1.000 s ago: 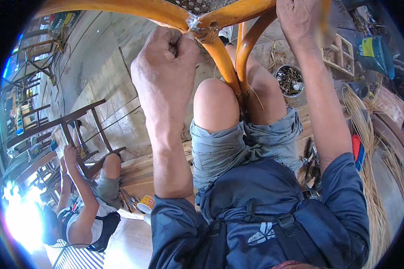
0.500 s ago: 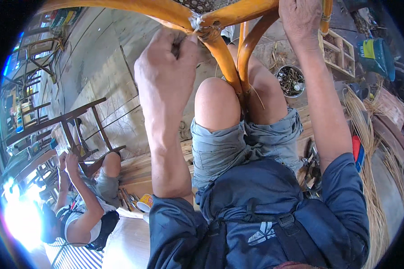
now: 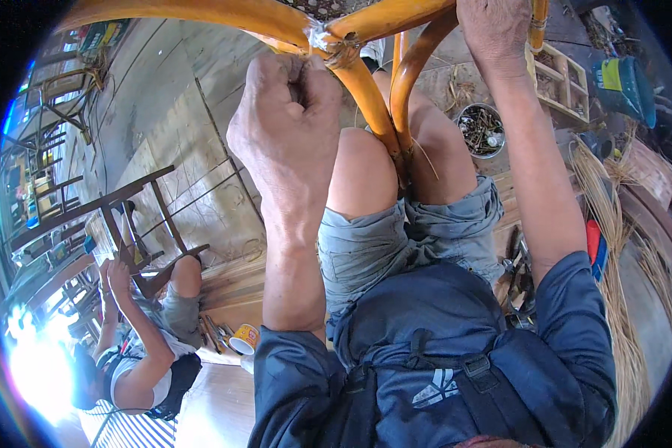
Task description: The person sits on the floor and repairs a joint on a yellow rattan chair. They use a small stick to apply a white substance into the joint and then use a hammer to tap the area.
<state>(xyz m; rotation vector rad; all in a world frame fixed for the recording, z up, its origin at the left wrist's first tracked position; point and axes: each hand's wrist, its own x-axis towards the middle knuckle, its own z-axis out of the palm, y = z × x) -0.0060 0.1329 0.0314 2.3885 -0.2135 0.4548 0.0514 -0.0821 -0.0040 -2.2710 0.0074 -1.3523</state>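
Observation:
An orange-yellow rattan furniture frame (image 3: pixel 369 89) stands in front of me, its lower poles meeting between my knees. Whitish stuff, perhaps wrapping or glue, covers one joint (image 3: pixel 319 35) where several poles come together. Just below that joint, my left hand (image 3: pixel 287 127) is closed in a pinch; whatever is between its fingertips is hidden or too small to make out. Over a pole at the upper right, my right hand (image 3: pixel 498 33) grips the frame, its fingertips hidden at the picture's top edge.
On the floor ahead stands a round tin of scraps (image 3: pixel 481 131), with a wooden crate (image 3: pixel 564 78) and a teal container (image 3: pixel 623 91) beyond. Long cane strands (image 3: pixel 608 299) hang at my right. Leftward, another person (image 3: pixel 145 351) works at a dark chair frame (image 3: pixel 119 198); tools (image 3: pixel 215 334) lie between us.
My left hand has shifted slightly right and down from the joint, still pinched. The frame and my right hand have moved a little left in view.

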